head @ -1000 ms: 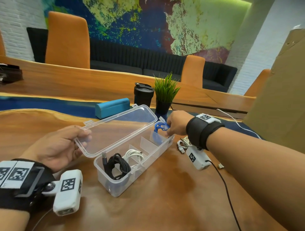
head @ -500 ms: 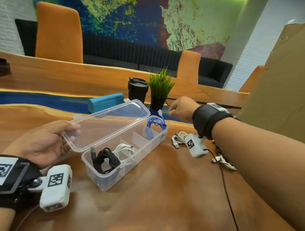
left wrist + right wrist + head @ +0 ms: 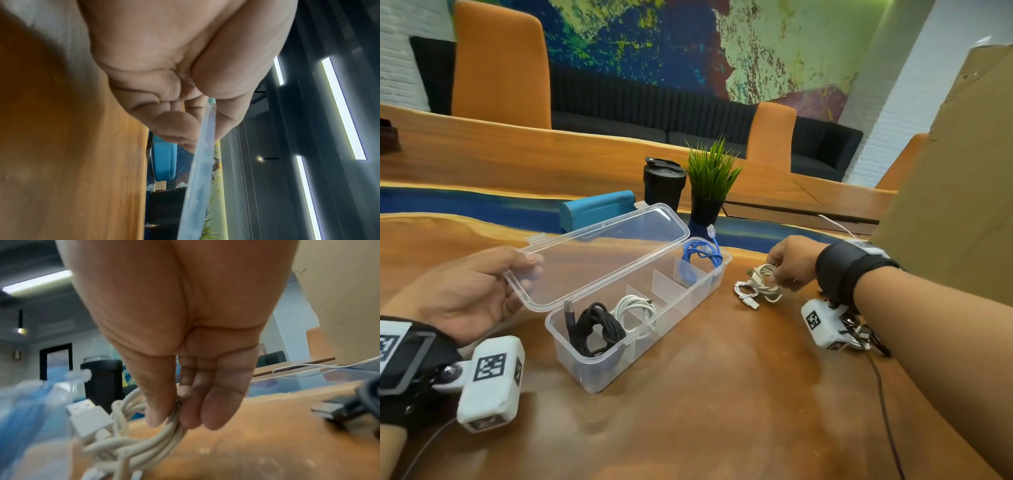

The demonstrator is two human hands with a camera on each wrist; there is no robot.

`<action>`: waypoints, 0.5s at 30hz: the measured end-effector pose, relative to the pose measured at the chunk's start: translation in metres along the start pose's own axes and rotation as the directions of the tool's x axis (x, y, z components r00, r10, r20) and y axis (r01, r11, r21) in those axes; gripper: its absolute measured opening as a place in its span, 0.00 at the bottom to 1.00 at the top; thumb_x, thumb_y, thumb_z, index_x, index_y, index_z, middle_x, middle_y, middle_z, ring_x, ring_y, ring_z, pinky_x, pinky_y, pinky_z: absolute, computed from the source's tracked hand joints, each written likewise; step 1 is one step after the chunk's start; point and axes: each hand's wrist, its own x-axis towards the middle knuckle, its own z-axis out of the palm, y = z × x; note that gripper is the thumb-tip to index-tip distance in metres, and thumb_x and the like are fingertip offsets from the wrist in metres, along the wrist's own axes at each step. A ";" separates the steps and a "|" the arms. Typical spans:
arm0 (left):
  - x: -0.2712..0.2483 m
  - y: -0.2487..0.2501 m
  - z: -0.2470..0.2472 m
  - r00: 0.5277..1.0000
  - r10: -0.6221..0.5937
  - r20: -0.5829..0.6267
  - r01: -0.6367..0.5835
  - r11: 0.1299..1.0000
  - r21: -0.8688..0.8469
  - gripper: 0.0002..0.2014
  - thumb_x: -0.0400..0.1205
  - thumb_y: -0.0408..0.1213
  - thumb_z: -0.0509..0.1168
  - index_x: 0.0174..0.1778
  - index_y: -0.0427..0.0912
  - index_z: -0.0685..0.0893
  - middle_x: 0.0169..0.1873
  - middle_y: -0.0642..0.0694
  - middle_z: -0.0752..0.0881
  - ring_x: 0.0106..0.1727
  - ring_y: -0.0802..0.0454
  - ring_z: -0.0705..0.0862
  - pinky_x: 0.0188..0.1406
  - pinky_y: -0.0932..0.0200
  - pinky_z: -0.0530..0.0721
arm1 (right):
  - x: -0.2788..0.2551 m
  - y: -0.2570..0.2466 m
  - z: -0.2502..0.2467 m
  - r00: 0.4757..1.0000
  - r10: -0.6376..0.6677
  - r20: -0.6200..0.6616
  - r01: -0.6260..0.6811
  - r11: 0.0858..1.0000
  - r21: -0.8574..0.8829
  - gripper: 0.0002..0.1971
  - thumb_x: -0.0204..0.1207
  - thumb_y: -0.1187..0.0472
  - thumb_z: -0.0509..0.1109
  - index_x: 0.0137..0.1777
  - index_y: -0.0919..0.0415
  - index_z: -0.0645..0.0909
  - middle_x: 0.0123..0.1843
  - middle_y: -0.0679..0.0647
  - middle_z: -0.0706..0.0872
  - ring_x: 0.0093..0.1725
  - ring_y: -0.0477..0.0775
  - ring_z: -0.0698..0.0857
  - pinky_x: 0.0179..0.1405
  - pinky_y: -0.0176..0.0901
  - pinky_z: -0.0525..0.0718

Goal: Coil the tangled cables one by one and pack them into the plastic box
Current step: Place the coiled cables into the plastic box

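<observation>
**Grabbing the next cable: snag risk**

Pinching the white cable bundle (image 3: 758,286) on the table beside the plastic box (image 3: 640,308), the right hand (image 3: 789,262) may drag loose ends — bundle could unravel. Left hand (image 3: 465,291) grips lid (image 3: 599,253), held open.

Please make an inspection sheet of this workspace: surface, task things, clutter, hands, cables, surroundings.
Surface: wooden table with a blue strip.
Job's things: plastic box, lid open; black cable, white cable and blue cable in separate compartments.
Clutter: teal case, black cup, potted plant.
Hands: left hand holds the lid's edge; right hand pinches the white cable bundle.
Cables: more tangled cables under the right wrist.
Surroundings: orange chairs, dark sofa, mural, cardboard.
</observation>
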 end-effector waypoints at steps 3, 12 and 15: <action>-0.001 0.001 0.001 1.000 -0.014 -0.004 0.014 1.000 -0.013 0.05 0.71 0.36 0.70 0.33 0.42 0.92 0.26 0.51 0.85 0.18 0.61 0.80 0.16 0.73 0.79 | -0.013 0.000 -0.022 0.999 -0.041 -0.010 0.042 0.980 0.196 0.07 0.75 0.69 0.76 0.50 0.61 0.88 0.45 0.62 0.91 0.39 0.54 0.88 0.38 0.44 0.90; -0.005 0.001 0.002 1.000 -0.023 -0.010 0.023 0.999 -0.026 0.03 0.77 0.35 0.69 0.43 0.40 0.86 0.26 0.51 0.85 0.19 0.61 0.81 0.19 0.72 0.80 | -0.053 -0.095 -0.021 0.934 -0.291 -0.205 0.334 0.916 0.221 0.04 0.77 0.61 0.75 0.48 0.60 0.88 0.37 0.55 0.90 0.33 0.50 0.87 0.36 0.43 0.90; -0.003 0.001 0.000 0.999 -0.028 -0.017 0.027 0.999 -0.027 0.03 0.80 0.35 0.68 0.42 0.40 0.86 0.27 0.50 0.86 0.19 0.61 0.81 0.19 0.72 0.80 | -0.048 -0.127 -0.002 0.894 -0.394 -0.213 0.341 0.907 -0.248 0.07 0.77 0.55 0.74 0.50 0.57 0.89 0.44 0.54 0.90 0.43 0.54 0.89 0.44 0.48 0.91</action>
